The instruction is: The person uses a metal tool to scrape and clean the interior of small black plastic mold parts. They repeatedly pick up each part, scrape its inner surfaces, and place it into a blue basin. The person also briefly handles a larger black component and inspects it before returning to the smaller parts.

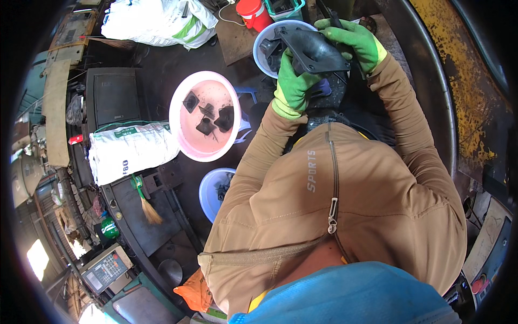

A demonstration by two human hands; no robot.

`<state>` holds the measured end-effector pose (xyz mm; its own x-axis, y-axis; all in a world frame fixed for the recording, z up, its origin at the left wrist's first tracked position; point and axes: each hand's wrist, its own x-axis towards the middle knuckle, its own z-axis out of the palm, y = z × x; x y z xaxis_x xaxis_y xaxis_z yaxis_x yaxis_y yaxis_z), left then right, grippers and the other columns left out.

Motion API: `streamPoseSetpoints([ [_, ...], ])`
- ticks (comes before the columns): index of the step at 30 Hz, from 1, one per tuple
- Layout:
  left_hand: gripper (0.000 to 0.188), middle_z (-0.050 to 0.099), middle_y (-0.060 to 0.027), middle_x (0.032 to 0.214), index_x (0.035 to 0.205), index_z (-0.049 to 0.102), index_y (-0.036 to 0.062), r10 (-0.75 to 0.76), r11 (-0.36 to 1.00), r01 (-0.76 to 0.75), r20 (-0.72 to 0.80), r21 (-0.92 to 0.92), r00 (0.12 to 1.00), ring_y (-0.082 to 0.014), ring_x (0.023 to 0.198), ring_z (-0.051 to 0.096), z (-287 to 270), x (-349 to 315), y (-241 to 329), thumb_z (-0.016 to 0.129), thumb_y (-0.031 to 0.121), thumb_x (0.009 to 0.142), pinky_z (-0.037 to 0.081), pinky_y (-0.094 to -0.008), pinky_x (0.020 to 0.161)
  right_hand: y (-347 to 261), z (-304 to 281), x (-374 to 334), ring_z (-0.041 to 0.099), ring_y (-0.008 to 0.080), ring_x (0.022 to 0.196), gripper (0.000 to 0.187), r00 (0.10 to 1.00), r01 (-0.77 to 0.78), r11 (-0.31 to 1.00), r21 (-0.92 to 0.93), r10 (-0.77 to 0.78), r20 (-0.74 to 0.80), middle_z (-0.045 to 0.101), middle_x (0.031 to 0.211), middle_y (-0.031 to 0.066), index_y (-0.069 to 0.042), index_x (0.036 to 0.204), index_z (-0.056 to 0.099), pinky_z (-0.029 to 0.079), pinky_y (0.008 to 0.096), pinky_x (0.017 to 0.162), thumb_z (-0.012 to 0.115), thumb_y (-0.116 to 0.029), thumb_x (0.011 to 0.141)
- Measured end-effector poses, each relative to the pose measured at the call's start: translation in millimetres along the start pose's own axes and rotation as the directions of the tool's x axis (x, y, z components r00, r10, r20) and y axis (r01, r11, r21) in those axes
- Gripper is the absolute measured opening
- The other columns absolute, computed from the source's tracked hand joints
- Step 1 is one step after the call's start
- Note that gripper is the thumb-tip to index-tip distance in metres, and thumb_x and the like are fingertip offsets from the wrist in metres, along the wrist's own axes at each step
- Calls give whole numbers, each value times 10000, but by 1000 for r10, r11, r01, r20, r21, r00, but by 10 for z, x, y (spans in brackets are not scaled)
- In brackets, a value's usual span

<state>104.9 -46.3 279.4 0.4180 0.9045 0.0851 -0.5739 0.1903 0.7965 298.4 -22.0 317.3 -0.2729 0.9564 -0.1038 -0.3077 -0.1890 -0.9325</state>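
Both my hands wear green gloves. My left hand point(294, 89) is closed around the lower edge of a black molded horn-shaped part point(310, 48), which has a flat flange with corner holes. At the part's right side, my right hand point(359, 40) is closed on a slim dark tool point(336, 20); its exact kind is unclear. Under and behind the held part stands a pale blue basin point(258, 53) with more black parts point(272, 48) in it. To the left, several similar black parts point(205, 126) lie in a pink basin point(177, 121).
Another pale basin point(207, 200) with dark pieces stands by my left elbow. A white sack point(135, 151), a black cabinet point(114, 97) and a small hand broom point(148, 208) are at left. A red bucket point(252, 13) stands ahead; rusty yellow metal point(458, 81) rises at right.
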Motion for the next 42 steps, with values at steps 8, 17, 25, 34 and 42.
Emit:
streamPoseSetpoints([
  [8, 669, 555, -139, 1147, 1238, 383, -2, -103, 988, 97, 42, 119, 994, -196, 1003, 588, 4, -36, 84, 691, -59, 647, 529, -328, 821, -146, 168, -75, 615, 265, 960, 607, 982, 160, 539, -827, -175, 76, 640, 1068, 166, -16, 1195, 575, 479, 345, 846, 729, -309, 687],
  [17, 703, 551, -52, 1263, 1327, 466, 73, -181, 914, 225, 155, -337, 971, -205, 1127, 567, -137, 0, 2, 765, 96, 692, 460, -362, 985, -143, 124, -119, 545, 44, 734, 337, 992, 108, 917, -383, -123, -13, 641, 896, 17, 18, 1113, 631, 434, 198, 618, 624, -215, 869],
  [25, 653, 576, -79, 1203, 1320, 452, 46, -101, 981, 110, 65, -159, 993, -212, 1073, 585, -148, 66, 258, 703, 23, 718, 493, -362, 912, -174, 221, -248, 399, 3, 527, 370, 941, 53, 979, -198, -116, -318, 634, 853, -27, -3, 1168, 603, 270, 165, 455, 577, -259, 902],
  [34, 791, 568, -132, 1073, 1257, 495, -8, 489, 369, -512, 307, 775, 817, -258, 1007, 553, -63, 74, 439, 851, 211, 586, 447, -363, 885, 113, 181, -275, 518, 32, 638, 287, 987, 18, 990, 140, 5, -159, 638, 887, 26, 3, 1141, 592, 379, 162, 506, 564, -128, 887],
  [42, 671, 564, -135, 1226, 1319, 438, 69, -133, 894, 140, 46, -424, 990, -270, 1107, 563, 83, 1, 260, 456, 577, 881, 461, -409, 949, 308, 288, -241, 377, 13, 456, 272, 988, -67, 987, 149, 86, -128, 551, 702, -24, -28, 1107, 579, 259, 173, 391, 591, -192, 891],
])
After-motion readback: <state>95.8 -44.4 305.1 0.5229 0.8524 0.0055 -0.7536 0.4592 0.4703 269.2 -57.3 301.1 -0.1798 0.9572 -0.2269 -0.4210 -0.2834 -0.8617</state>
